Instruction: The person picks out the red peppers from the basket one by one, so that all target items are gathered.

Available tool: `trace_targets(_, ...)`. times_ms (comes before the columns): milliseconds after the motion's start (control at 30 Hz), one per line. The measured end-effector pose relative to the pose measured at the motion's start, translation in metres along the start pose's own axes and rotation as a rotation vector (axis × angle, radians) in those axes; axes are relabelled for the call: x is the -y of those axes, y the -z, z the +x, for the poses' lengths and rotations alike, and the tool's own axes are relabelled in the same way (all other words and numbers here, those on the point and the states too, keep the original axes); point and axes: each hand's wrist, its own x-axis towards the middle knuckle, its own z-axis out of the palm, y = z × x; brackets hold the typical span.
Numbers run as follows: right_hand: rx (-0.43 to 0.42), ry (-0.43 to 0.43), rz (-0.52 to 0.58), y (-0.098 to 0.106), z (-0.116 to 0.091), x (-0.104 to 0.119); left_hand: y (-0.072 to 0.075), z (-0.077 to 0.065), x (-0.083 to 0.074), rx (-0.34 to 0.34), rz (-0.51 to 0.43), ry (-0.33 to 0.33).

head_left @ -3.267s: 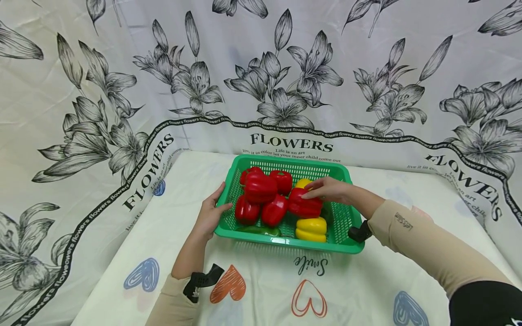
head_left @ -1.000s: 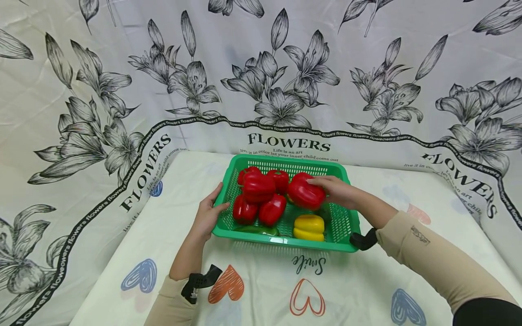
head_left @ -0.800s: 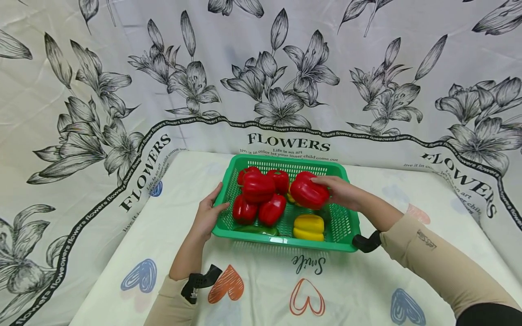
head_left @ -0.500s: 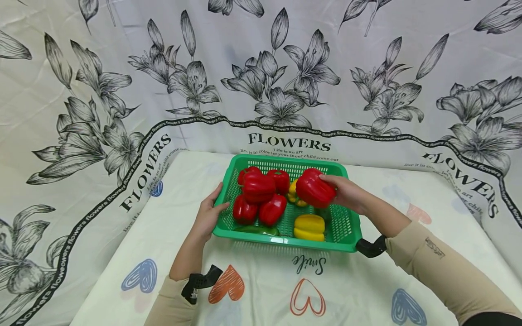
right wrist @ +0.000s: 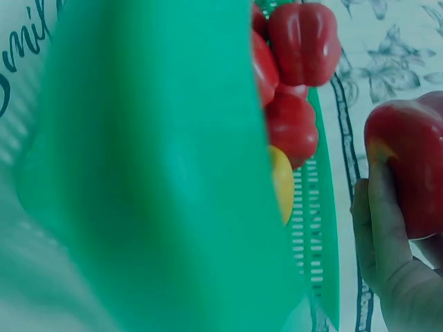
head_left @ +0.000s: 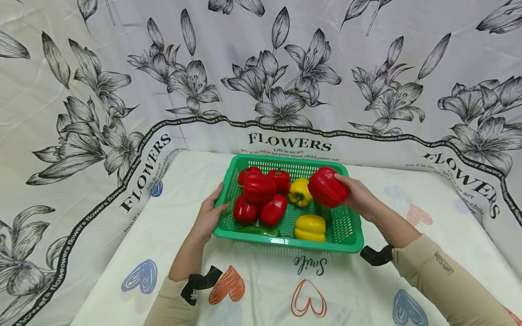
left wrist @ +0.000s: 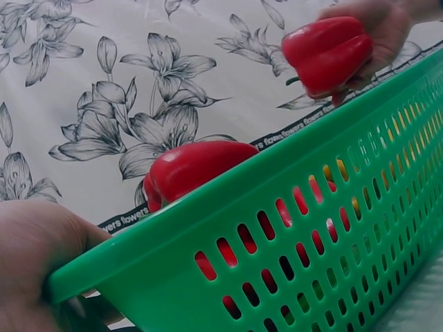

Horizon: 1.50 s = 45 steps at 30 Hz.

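On the near part of the counter, a white cloth carries printed hearts and the word "Smile", which reads upside down from the person's side. Just beyond it stands the green basket; at its left rim the left hand grips the edge. This basket looks like stiff, thin plastic, so the rim is probably the good place to steady it. Inside, close to the front wall, lie a blocky yellow pepper and a long green vegetable. Behind the green one, five red peppers are heaped in the left half. Over the right half, the right hand grasps one more red bell pepper from its right side; it is lifted above the rim, and its stem points away from the palm. I judge it light and firm, but its glossy skin may slip, and a hard pinch could bruise it if it is real; better to hold it round the broad body, not by the stem. Below it something dark green is partly hidden; to its left, a second yellow pepper rests. Farthest, a flower-printed cloth hangs.
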Motion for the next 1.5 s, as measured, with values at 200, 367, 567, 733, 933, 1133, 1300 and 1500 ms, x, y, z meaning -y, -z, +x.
trace_targets(200, -0.069, 0.012, 0.002, 0.009, -0.006, -0.006, 0.0, 0.002, 0.004, -0.003, 0.0, -0.021)
trace_targets(367, -0.124, 0.044, 0.045, 0.019, -0.01, -0.013, 0.001, 0.002, 0.004, 0.002, 0.001, -0.029)
trace_targets(567, -0.174, 0.102, 0.088, 0.034, -0.012, -0.023, 0.001, 0.001, 0.004, 0.003, -0.011, -0.032)
trace_targets(733, -0.216, 0.114, 0.121, 0.046, -0.011, -0.03, 0.0, 0.001, 0.003, 0.004, -0.017, -0.033)
trace_targets(933, -0.265, 0.132, 0.142, 0.059, -0.01, -0.036, 0.0, 0.0, 0.003, 0.003, -0.015, -0.035)
trace_targets(1133, -0.338, 0.088, 0.202, 0.075, -0.004, -0.043, 0.0, -0.001, 0.003, 0.002, -0.017, -0.032)
trace_targets(1300, -0.378, 0.032, 0.245, 0.087, 0.003, -0.052, 0.0, -0.001, 0.003, 0.004, -0.017, -0.028)
trace_targets(1500, -0.405, 0.018, 0.312, 0.098, 0.011, -0.06, 0.001, 0.0, 0.004, 0.01, -0.013, -0.042)
